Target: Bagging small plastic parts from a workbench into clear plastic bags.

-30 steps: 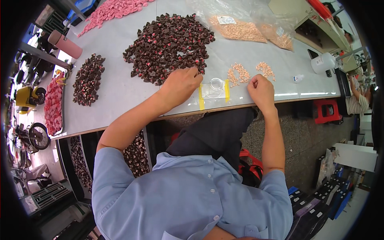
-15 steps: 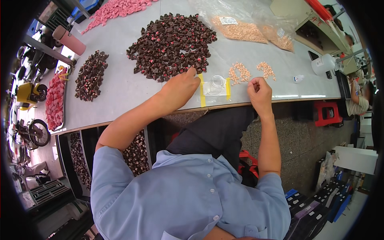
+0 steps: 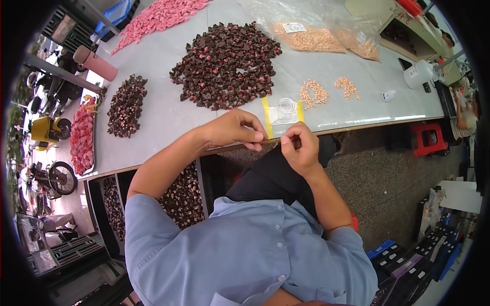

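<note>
At the table's front edge my left hand (image 3: 236, 129) is closed in a pinch, thumb against fingertips. What it holds, if anything, is too small to make out. My right hand (image 3: 302, 149) is pinched too, a short gap to the right, its contents hidden. Just beyond both lies a yellow-taped rectangle (image 3: 270, 122) with a clear ring (image 3: 287, 106) on it. Past my left hand spreads a large heap of small dark pieces with red spots (image 3: 224, 66). Two little piles of tiny pale-orange parts, a nearer one (image 3: 312, 94) and a farther one (image 3: 348, 87), lie right of the ring.
Clear bags of pale-orange parts (image 3: 311, 42) lie at the back. Pink pieces form a far heap (image 3: 158, 20) and fill a tray (image 3: 82, 137) at left. A smaller dark pile (image 3: 127, 104), a pink bottle (image 3: 97, 62) and a white bottle (image 3: 418, 74) also stand around the table.
My left hand has drawn back from the dark heap to the table edge. My right hand has moved left and nearer, away from the pale-orange piles, close to my left hand.
</note>
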Motion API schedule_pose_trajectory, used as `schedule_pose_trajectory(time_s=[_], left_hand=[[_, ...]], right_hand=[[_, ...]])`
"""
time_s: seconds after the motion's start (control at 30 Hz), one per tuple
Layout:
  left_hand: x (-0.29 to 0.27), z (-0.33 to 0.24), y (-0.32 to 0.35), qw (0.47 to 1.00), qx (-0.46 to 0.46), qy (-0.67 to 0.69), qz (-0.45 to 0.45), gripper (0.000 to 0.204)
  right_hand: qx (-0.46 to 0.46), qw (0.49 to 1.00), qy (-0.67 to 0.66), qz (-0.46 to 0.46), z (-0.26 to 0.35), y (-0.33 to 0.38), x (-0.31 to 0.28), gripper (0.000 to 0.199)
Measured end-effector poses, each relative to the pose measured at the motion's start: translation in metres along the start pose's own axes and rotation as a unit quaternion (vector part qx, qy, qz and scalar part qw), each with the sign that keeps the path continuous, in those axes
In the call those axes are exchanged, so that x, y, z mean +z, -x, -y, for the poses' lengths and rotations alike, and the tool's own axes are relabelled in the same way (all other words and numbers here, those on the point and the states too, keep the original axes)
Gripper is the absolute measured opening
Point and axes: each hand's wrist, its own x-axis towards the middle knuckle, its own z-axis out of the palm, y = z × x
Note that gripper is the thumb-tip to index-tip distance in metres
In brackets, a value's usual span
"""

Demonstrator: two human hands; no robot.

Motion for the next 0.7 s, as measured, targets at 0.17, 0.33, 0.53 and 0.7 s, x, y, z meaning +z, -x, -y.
schedule_pose_trajectory(time_s=[0.17, 0.33, 0.53, 0.7], left_hand=[[-0.006, 0.009, -0.011, 0.995, 0.002, 0.061, 0.081, 0.026], [-0.015, 0.010, -0.010, 0.993, 0.003, 0.053, 0.104, 0.027], [-0.020, 0.009, -0.010, 0.991, -0.012, 0.047, 0.125, 0.027], [-0.027, 0.012, -0.013, 0.993, -0.004, 0.048, 0.107, 0.024]], right_hand=[[-0.004, 0.999, -0.027, -0.025, -0.009, 0.003, 0.030, 0.011], [-0.031, 0.999, -0.009, -0.030, -0.004, 0.000, 0.039, 0.011], [-0.087, 0.995, 0.030, -0.044, -0.003, 0.000, 0.049, 0.011], [-0.145, 0.985, 0.075, -0.062, -0.009, -0.001, 0.054, 0.010]])
